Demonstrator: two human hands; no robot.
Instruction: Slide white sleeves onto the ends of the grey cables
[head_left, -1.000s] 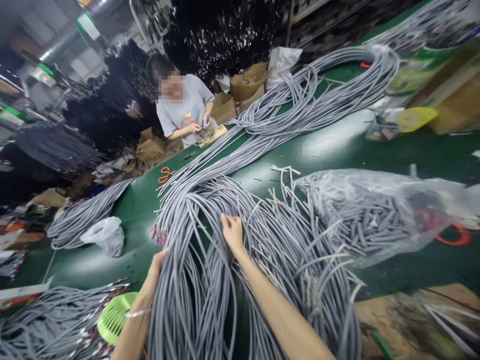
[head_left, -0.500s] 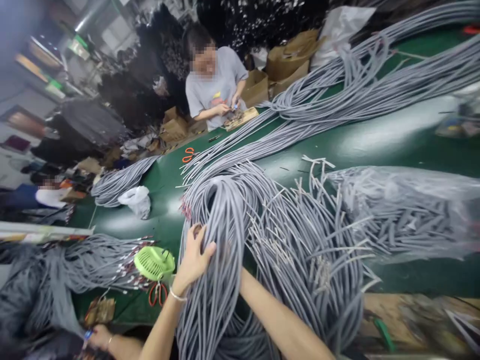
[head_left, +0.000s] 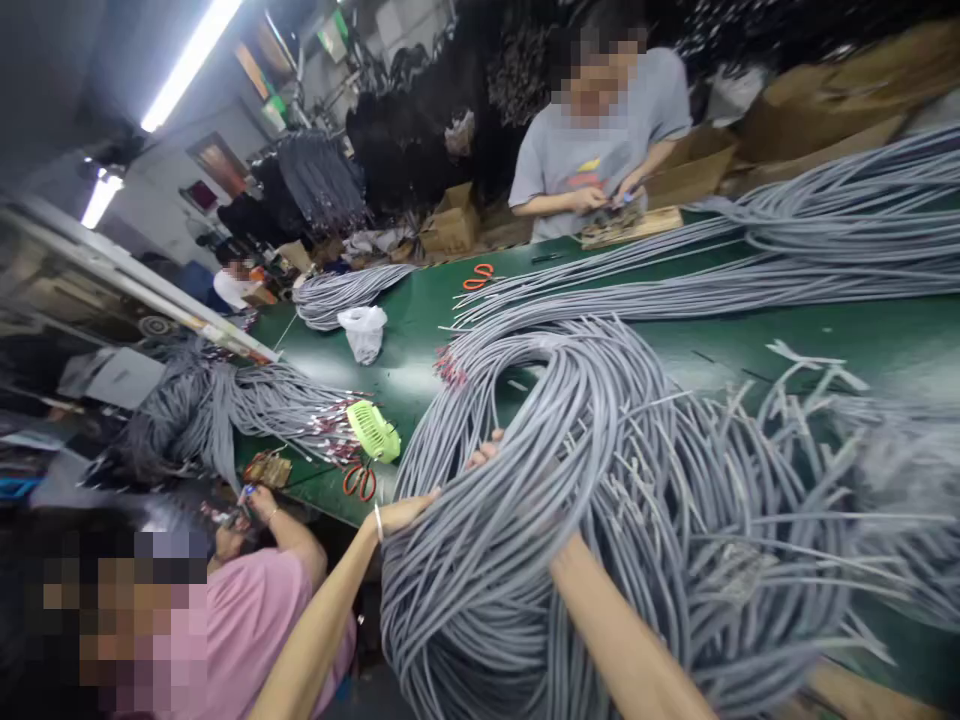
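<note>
Cable bundle (head_left: 570, 470) judged heavy, floppy; gripped underneath by left hand (head_left: 401, 512); right hand (head_left: 484, 455) buried, grip cannot be told.

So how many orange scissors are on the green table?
2. One pair of orange scissors lies far off near the person in grey; another pair lies beside the green fan. Cables may hide more.
</note>
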